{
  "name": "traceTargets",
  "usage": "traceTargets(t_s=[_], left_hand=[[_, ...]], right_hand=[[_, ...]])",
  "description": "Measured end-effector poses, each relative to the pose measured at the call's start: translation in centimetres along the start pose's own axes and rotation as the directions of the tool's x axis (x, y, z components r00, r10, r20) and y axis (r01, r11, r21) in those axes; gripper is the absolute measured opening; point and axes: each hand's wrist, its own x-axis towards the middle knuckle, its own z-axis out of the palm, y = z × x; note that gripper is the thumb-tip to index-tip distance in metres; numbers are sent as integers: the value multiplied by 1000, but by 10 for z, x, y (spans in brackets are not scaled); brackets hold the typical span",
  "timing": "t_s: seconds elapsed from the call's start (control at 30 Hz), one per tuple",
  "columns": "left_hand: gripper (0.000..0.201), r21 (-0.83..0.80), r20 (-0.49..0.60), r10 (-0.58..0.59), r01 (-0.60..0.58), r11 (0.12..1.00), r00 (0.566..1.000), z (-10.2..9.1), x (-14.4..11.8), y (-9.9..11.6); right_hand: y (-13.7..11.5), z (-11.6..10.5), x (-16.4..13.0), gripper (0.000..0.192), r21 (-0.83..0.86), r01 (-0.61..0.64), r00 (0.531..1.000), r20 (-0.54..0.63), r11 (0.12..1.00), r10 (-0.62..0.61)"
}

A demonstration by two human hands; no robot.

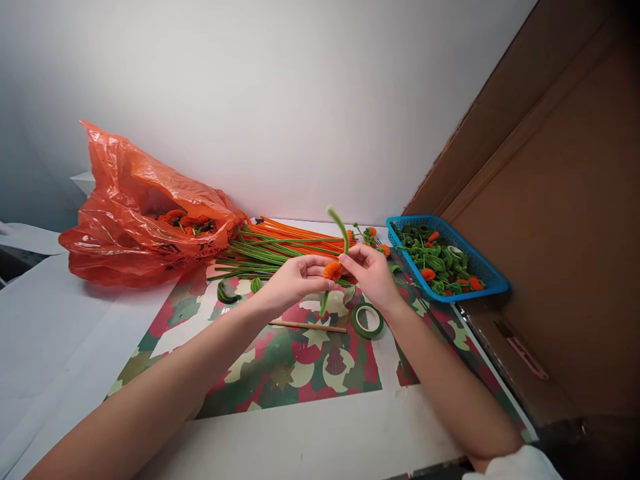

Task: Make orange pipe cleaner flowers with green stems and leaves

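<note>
My left hand (300, 283) is closed around an orange fuzzy pumpkin-like piece (333, 270), made of pipe cleaner, held above the patterned mat. Between the thumb and fingers of my right hand (370, 270) is a green pipe cleaner (340, 227), whose free end curves upward. A green end also sticks out below the orange piece; whether it is the same pipe cleaner is hidden by the fingers. Under my hands lie a roll of green tape (356, 327) and a thin wooden stick (307, 326).
Behind my hands lie green pipe cleaners (260, 253) and orange ones (300, 233). At left is a red plastic bag (120, 220) with orange pieces inside. A blue basket (487, 270) of green and orange pieces stands right, beside cardboard (560, 200) and a pink-handled cutter (527, 357).
</note>
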Motion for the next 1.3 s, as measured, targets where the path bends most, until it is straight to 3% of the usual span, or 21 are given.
traceTargets(t_s=[0.1, 0.2, 0.37, 0.5, 0.67, 0.87, 0.97, 1.13, 1.3], left_hand=[[18, 142, 15, -14, 12, 990, 1000, 1, -1, 0], [9, 227, 29, 12, -19, 974, 1000, 1, -1, 0], [15, 178, 153, 70, -97, 979, 986, -4, 2, 0], [20, 141, 145, 73, -93, 986, 987, -4, 3, -1], [15, 119, 89, 68, -78, 990, 994, 1, 2, -1], [6, 108, 22, -5, 2, 994, 1000, 2, 3, -2], [11, 98, 39, -23, 20, 995, 999, 0, 4, -5], [39, 220, 75, 82, -97, 971, 994, -2, 4, -9], [42, 320, 87, 146, -166, 933, 986, -1, 3, -8]], right_hand=[[2, 1, -1, 30, -47, 35, 999, -19, 998, -36], [1, 3, -1, 32, -30, 6, 999, -46, 1000, -7], [-6, 2, 1, 44, 250, -207, 973, -49, 946, 226], [-8, 2, 1, 46, 323, -313, 939, -33, 893, 341], [-6, 6, 0, 44, 302, -257, 944, -124, 918, 305], [-10, 5, 0, 42, 311, -292, 939, -88, 904, 334], [-11, 5, 0, 42, 319, -286, 941, -85, 904, 328], [-11, 4, -2, 40, 300, -241, 960, -63, 923, 271], [-10, 4, -2, 40, 300, -217, 967, -63, 929, 246]])
